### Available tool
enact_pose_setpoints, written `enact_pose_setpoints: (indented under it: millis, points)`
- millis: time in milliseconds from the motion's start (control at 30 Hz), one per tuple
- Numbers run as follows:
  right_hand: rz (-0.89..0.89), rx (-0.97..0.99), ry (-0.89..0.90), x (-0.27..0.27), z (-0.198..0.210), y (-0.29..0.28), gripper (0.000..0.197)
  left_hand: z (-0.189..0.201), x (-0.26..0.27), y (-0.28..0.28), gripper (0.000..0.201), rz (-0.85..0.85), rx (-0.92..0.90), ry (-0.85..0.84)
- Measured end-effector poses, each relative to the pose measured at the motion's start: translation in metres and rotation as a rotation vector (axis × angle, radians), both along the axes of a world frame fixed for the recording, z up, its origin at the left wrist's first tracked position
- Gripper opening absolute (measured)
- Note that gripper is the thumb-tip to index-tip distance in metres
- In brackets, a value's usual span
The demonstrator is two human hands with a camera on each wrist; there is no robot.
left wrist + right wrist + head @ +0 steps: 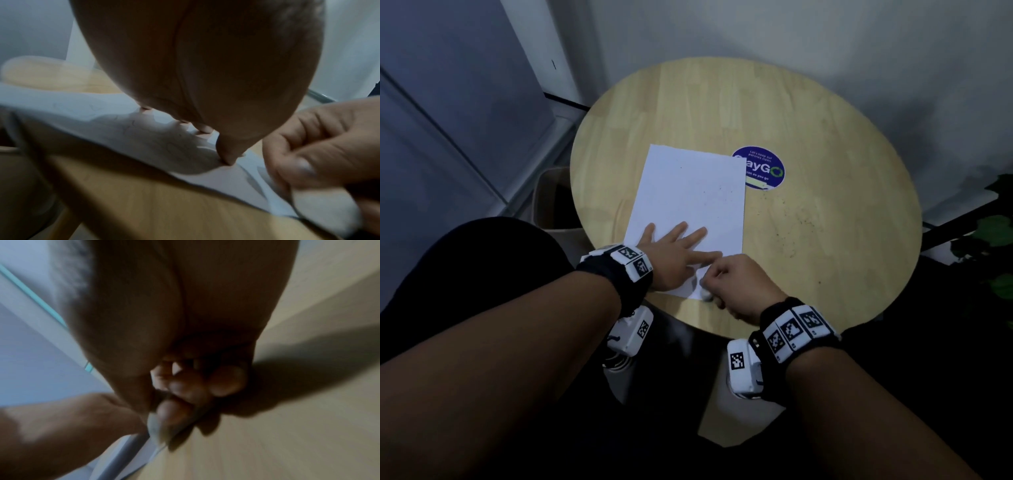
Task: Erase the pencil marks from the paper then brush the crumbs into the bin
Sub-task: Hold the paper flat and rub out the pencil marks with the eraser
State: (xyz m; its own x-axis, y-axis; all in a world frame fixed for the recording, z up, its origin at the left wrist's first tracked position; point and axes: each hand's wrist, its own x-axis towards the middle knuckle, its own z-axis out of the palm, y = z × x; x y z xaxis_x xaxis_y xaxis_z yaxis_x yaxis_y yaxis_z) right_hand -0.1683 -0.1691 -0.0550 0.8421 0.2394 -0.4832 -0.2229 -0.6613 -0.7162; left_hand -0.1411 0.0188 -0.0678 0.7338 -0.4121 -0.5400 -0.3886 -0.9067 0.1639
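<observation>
From the head view, a white sheet of paper (690,209) lies flat on a round wooden table (825,192), its long axis running from the near edge of the table away toward the far side, leaning slightly to the right at the top. Dark specks dot its upper right part. The left hand (674,255) lies spread on the sheet's near end, fingers straight and fanned, pinning it down. The right hand (732,284) sits at the paper's near right corner, fingers curled around a small white eraser (705,294) that touches the sheet there. A blue round sticker (763,169) sits on the table just right of the paper's far corner, partly under its edge. A pale bin (551,198) stands on the floor below the table's left rim.

In the left wrist view, the left hand's fingertips (228,160) press on the paper (86,112), which buckles a little near the corner; faint pencil lines show on it. The right hand (320,146) pinches the eraser (324,209) at the sheet's edge.

The right wrist view is blurred: the right hand's curled fingers (191,386) close on the eraser (153,425) above the paper's corner (131,454).
</observation>
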Motion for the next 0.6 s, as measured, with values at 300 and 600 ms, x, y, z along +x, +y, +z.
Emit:
enact_pose_setpoints:
  millis: [300, 600]
  points:
    - [-0.04, -0.087, -0.205, 0.005, -0.018, 0.002, 0.015, 0.0, 0.0, -0.001, 0.057, 0.016, -0.014, 0.008]
    - [-0.142, -0.021, -0.149, 0.004, -0.018, 0.0, 0.018, 0.002, 0.0, -0.002, 0.062, 0.026, -0.003, 0.01]
